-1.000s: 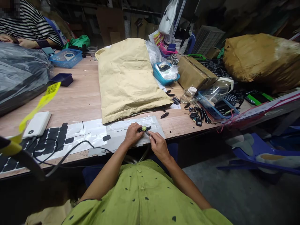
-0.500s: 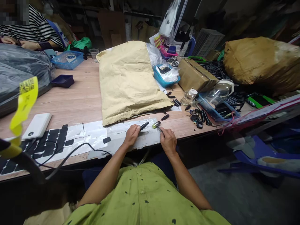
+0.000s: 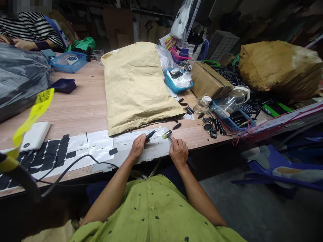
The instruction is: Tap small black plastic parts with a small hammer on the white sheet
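Note:
My left hand (image 3: 138, 145) is closed around a slim black pen-shaped piece (image 3: 150, 135), whose tapered end points up and right. My right hand (image 3: 179, 152) grips the handle of a small hammer (image 3: 167, 134) with a metal head and a yellow-green face. Both hands are over a whitish board (image 3: 153, 151) at the table's front edge, and the hammer head is apart from the black piece. Just beyond the hammer lies another short black piece (image 3: 177, 126). A single black sticker (image 3: 113, 151) is on the white sheet left of my left hand.
A big tan paper package (image 3: 141, 87) stands behind my hands. To the right are keys (image 3: 208, 126), a glass jar (image 3: 202, 105) and a blue basket (image 3: 230, 117). At left are a white power bank (image 3: 37, 136), cables and a yellow tag (image 3: 32, 116). A person in stripes sits far left.
The view has shifted slightly, so most things sit a little further left. Both hands keep their holds; the black piece in my left hand is tilted a bit more upward.

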A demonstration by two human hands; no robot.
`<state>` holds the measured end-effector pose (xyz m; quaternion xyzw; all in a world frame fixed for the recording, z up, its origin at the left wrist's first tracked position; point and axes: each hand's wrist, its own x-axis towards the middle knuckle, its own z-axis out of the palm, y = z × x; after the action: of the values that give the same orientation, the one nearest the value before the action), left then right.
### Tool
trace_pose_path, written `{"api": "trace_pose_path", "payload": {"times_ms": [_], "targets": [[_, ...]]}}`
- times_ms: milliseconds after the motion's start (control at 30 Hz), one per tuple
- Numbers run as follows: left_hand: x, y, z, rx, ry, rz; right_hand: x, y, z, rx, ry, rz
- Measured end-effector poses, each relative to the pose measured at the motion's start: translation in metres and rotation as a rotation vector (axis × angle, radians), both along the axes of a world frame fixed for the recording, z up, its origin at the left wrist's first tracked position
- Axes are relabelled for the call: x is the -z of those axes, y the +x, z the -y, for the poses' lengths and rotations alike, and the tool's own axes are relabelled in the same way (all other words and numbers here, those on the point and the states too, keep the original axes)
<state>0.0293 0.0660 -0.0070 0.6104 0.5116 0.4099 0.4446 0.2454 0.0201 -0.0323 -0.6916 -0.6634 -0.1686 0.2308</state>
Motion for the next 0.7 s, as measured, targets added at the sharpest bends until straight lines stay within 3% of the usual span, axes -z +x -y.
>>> {"api": "trace_pose_path", "payload": {"times_ms": [167, 267, 400, 533, 700], "targets": [[0.001, -0.002, -0.002, 0.037, 0.010, -0.103, 0.001, 0.002, -0.001, -0.027, -0.042, -0.062], [-0.003, -0.007, 0.006, 0.160, 0.114, -0.211, 0.001, 0.001, -0.002, -0.026, -0.054, -0.073], [-0.007, -0.019, 0.030, 0.324, 0.254, -0.366, 0.000, -0.003, -0.003, -0.012, -0.044, -0.053], [0.000, -0.033, 0.057, 0.427, 0.393, -0.541, 0.000, -0.006, -0.003, -0.002, -0.052, -0.048], [0.014, -0.042, 0.079, 0.383, 0.478, -0.736, -0.001, -0.009, -0.003, 0.004, -0.047, -0.053]]}}
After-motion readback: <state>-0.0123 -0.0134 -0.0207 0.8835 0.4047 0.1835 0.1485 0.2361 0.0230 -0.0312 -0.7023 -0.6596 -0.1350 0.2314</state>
